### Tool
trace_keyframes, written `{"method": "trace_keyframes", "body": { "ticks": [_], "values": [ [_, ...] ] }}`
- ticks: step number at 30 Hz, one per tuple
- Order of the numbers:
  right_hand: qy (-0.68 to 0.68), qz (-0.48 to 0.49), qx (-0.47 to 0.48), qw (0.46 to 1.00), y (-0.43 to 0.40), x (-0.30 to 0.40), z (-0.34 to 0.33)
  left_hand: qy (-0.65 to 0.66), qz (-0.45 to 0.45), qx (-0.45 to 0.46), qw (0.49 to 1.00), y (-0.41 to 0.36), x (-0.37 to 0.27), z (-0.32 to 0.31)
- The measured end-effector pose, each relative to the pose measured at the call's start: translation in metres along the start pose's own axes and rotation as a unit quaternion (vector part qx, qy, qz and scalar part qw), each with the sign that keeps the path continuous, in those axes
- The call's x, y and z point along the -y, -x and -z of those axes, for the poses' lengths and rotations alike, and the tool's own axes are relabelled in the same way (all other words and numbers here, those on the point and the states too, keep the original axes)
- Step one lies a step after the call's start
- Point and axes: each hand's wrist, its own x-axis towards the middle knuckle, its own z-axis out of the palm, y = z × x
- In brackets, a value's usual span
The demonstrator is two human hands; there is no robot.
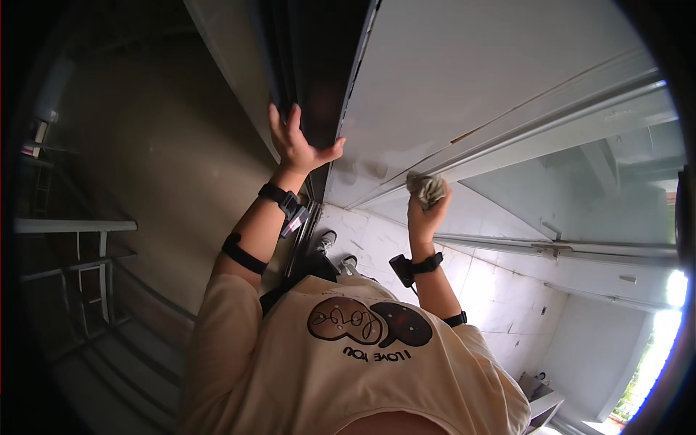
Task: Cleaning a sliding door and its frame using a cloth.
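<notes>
My left hand (pixel 302 144) is raised, its fingers spread against the dark door frame (pixel 326 65), and it holds nothing. The thumb reaches to the frame's edge beside the white wall panel (pixel 435 70). In my right hand (pixel 427 220) is a crumpled greyish cloth (pixel 427 187), bunched up at the fingertips. Cloth and hand are close to the white framed sliding glass panel (pixel 549 117); whether they touch it I cannot tell. Black straps with small devices circle both wrists.
Stair railings (pixel 76 225) and steps (pixel 109 375) lie in shadow to the left. Below are pale floor tiles (pixel 484 283) and a dark door track (pixel 299 239) near my shoes (pixel 326 242). A bright window (pixel 647 370) and a low box-like unit (pixel 544 402) are at lower right.
</notes>
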Motion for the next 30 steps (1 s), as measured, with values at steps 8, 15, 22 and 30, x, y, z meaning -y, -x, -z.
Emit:
{"method": "trace_keyframes", "body": {
  "ticks": [8,15,22,30],
  "values": [
    [-0.097,0.145,-0.159,0.972,-0.1,0.136,0.04,-0.015,-0.004,0.014,1.0,0.011,0.006,-0.002],
    [0.028,0.202,-0.239,0.949,-0.086,0.104,0.005,-0.008,-0.003,0.024,1.0,0.011,0.007,-0.002],
    [0.078,0.178,-0.133,0.972,-0.001,-0.022,-0.035,0.0,0.005,0.052,0.999,0.018,0.007,-0.004],
    [0.035,0.151,-0.152,0.976,-0.037,0.041,-0.004,0.004,-0.008,0.047,0.999,0.014,0.007,-0.002]
  ]
}}
